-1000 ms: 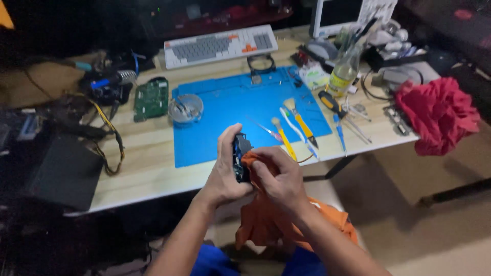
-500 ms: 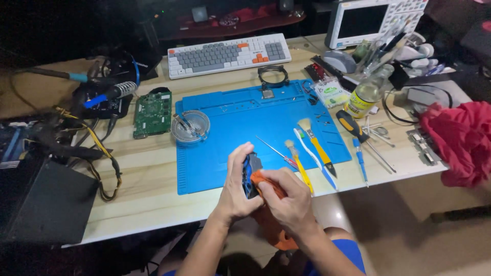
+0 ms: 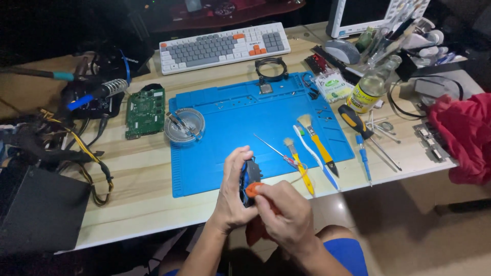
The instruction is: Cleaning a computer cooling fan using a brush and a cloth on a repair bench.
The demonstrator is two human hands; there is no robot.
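Over blue mat (image 3: 230,153), left hand (image 3: 232,191) grips small dark part (image 3: 249,179); right hand (image 3: 286,217) pinches orange cloth (image 3: 253,190).

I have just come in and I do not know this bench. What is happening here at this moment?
A person sits at a wooden table with a blue work mat. The left hand grips a small dark part upright, and the right hand presses an orange cloth against it. Brushes and screwdrivers lie on and beside the mat, a green circuit board beside it.
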